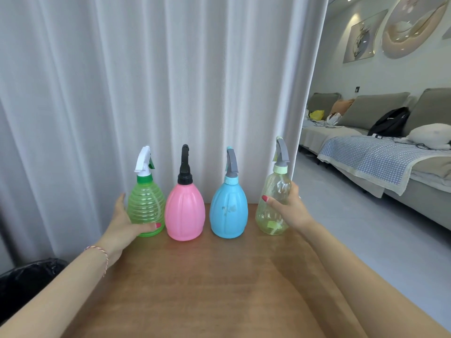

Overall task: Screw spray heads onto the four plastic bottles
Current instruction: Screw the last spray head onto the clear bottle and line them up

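Four bottles in a row along the far edge of the wooden counter (219, 276), before a white curtain (146, 69), each capped with a spray head. From left: green bottle (146, 207), white head (143, 160); pink bottle (184, 212), black head (185, 164); blue bottle (228, 211), grey head (231, 164); clear yellowish bottle (272, 203), grey head (281, 152). Left hand (127, 225), grip wrapped around green bottle. Right hand (291, 208), grip clasping clear yellowish bottle.
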